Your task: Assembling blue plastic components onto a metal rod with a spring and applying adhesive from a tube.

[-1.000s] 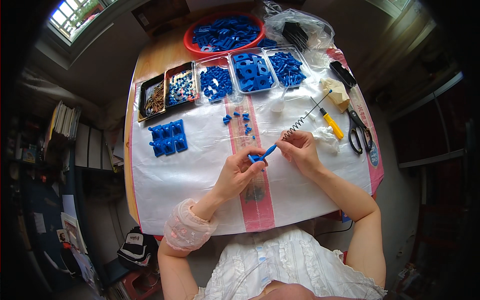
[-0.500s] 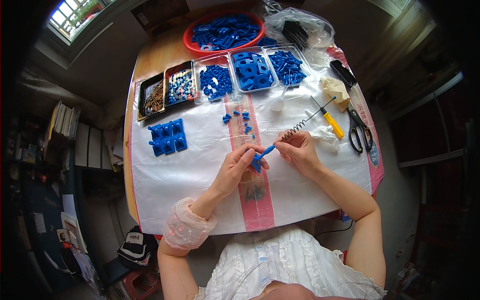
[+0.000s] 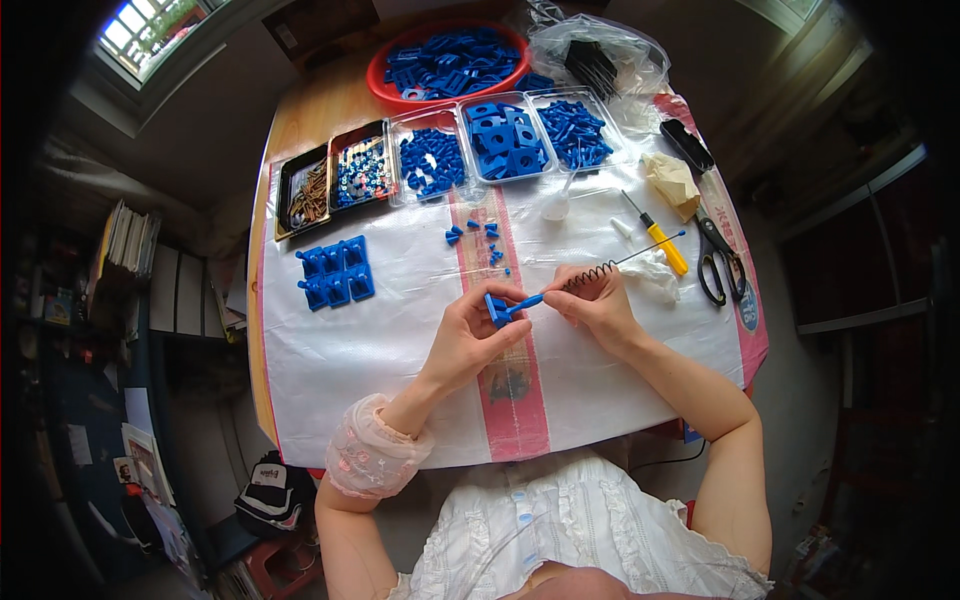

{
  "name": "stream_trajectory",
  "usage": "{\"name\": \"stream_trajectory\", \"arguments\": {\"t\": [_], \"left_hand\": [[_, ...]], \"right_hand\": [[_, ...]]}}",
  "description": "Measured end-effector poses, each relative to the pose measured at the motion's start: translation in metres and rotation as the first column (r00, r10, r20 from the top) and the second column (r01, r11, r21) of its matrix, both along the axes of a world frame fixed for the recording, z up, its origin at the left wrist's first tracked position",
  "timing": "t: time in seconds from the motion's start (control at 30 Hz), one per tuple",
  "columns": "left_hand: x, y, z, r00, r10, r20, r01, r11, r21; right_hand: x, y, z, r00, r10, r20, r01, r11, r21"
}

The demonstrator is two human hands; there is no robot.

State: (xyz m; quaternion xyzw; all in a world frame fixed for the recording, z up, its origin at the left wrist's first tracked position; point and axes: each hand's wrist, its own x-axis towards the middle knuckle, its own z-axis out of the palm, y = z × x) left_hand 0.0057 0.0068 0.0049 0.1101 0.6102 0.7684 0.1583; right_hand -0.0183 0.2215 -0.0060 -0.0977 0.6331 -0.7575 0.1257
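Left hand (image 3: 470, 335) pinched small blue plastic part (image 3: 497, 308) at table centre. Right hand (image 3: 598, 305) closed on coiled spring rod (image 3: 610, 267), meeting blue part. Yellow screwdriver (image 3: 662, 240) lay far right.

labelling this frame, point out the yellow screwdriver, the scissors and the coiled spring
yellow screwdriver (image 3: 666, 246), head view, yellow handle
scissors (image 3: 722, 268), head view, black handle loops
coiled spring (image 3: 592, 274), head view, middle of coil

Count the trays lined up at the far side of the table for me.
5: two dark trays at the left, then three clear trays running right. The red bowl behind isn't counted.
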Motion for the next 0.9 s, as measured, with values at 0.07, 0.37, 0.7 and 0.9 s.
{"name": "stream_trajectory", "arguments": {"t": [0.07,0.37,0.7,0.9], "left_hand": [[-0.003,-0.007,-0.0044,0.998,-0.031,0.057,0.032,0.999,-0.018],[-0.0033,-0.0062,-0.0007,0.981,-0.08,0.177,0.08,0.997,0.009],[-0.0037,-0.0075,-0.0077,0.941,-0.113,0.319,0.083,0.991,0.106],[-0.0029,-0.006,-0.005,0.945,-0.099,0.312,0.077,0.994,0.082]], "right_hand": [[0.0012,0.0005,-0.0027,1.0,0.026,-0.002,-0.026,1.0,-0.014],[0.0038,-0.0014,0.0,0.999,0.043,-0.034,-0.042,0.999,0.02],[0.0035,-0.0026,0.0016,0.996,0.092,-0.019,-0.091,0.996,0.02],[0.0034,-0.0039,0.0028,0.996,0.088,-0.02,-0.087,0.996,0.01]]}}
